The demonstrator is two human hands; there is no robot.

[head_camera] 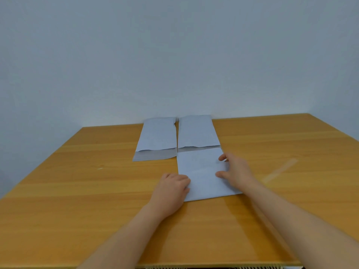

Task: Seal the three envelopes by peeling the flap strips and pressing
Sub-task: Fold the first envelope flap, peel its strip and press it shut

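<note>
Three white envelopes lie on a wooden table (77, 191). The near envelope (204, 175) is in front of me, lying flat. My left hand (172, 188) rests on its left edge with the fingers curled down onto the paper. My right hand (236, 171) lies on its right side, fingers spread and pressing flat. Behind it lie the far left envelope (156, 136) with its flap folded open toward me, and the far right envelope (197, 132), whose near end the front envelope overlaps.
A thin clear peeled strip (279, 170) lies on the table to the right of my right hand. A pale wall stands directly behind the table's far edge. The table's near edge runs along the bottom of the view.
</note>
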